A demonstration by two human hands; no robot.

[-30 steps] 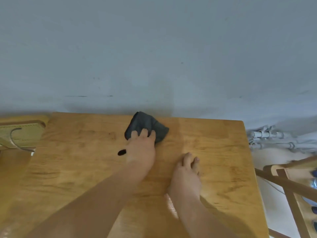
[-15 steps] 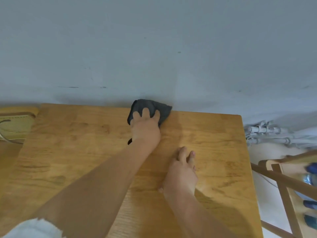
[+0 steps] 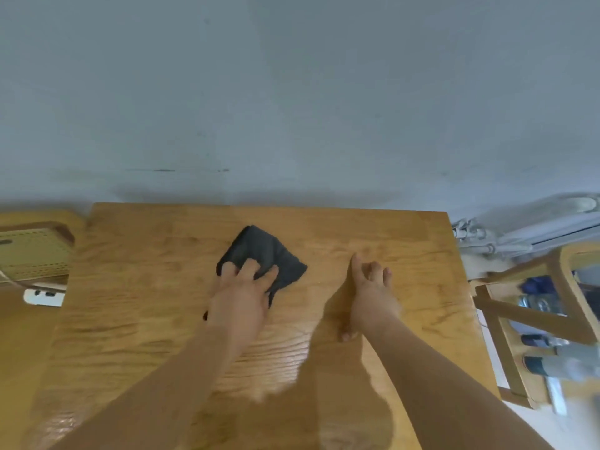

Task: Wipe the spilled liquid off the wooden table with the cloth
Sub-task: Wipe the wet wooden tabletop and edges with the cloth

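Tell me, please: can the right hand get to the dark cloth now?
Probably yes. The right hand rests beside the cloth, only bare table between; the left hand presses its near corner.

On the wooden table (image 3: 130, 303), left hand (image 3: 238, 303) flat on the dark cloth (image 3: 264, 251); right hand (image 3: 370, 293) nearby, palm down

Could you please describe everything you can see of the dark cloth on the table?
The cloth is dark grey, almost black, soft fabric, folded into a rough diamond with one corner pointing at the wall. It lies flat on the wooden table, towards the middle of its far side. The left hand presses on its near-left part with spread fingers, covering that corner.
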